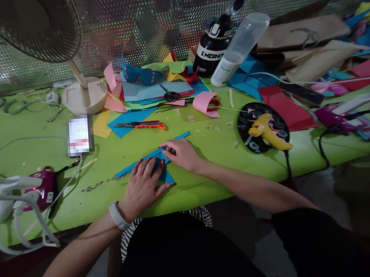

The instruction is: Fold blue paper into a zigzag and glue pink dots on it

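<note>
A sheet of blue paper [167, 176] lies on the green table in front of me, with a long narrow folded strip [128, 168] along its far edge and a pointed corner toward me. My left hand [141, 183] rests flat on the paper, fingers spread, a pale band on its wrist. Fingers bent, my right hand [185, 155] pinches the folded strip just right of the left fingertips. Its palm hides part of the paper. Beyond both hands lies an orange box cutter [149, 124], its blade end to the left.
Black scissors [171, 95] lie on stacked coloured paper at the back. A yellow glue gun [267, 131] rests on a black round tray [245, 120] at right. A fan [85, 96], a phone [79, 135] and a corded purple power strip [45, 186] occupy the left. Bottles [214, 49] stand behind.
</note>
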Demonstrator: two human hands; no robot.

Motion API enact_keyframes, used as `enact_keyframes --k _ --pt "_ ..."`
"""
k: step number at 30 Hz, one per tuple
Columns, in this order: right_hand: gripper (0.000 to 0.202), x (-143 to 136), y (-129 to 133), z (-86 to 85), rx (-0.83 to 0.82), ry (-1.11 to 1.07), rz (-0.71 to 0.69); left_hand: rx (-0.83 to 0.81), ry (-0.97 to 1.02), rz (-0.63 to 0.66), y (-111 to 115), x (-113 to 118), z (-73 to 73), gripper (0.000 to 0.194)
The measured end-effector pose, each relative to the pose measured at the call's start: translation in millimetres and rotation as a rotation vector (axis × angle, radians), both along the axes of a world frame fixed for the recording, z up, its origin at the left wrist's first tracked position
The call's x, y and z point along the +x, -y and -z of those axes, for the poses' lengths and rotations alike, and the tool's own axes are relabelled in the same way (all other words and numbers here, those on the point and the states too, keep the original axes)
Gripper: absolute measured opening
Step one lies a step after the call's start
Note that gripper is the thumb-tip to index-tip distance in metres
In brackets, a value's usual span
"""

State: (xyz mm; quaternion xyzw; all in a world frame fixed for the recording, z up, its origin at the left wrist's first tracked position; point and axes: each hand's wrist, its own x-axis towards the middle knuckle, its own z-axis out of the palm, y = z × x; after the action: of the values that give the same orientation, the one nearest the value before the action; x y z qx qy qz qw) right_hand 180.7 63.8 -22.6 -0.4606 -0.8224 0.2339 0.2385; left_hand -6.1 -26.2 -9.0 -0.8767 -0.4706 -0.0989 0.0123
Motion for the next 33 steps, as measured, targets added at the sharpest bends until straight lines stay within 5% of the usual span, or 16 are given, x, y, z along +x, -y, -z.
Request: enact_keyframes --k 12,21,33 --pt "0.023 7.7 4.1 -2.2 0.165 0.135 0.064 -0.032 -0.075 0.101 -6.3 -1.3 -3.5 0.066" --pt "0.07 28.7 35.5 -4.8 0.364 0.338 -0.39 -0.045 -0.042 0.124 -9.9 -4.1 -0.7 0.066" --pt "0.07 54.5 39.6 -1.0 0.354 0.323 -0.33 0.002 -0.106 0.131 -5.8 0.1 -5.8 0.079"
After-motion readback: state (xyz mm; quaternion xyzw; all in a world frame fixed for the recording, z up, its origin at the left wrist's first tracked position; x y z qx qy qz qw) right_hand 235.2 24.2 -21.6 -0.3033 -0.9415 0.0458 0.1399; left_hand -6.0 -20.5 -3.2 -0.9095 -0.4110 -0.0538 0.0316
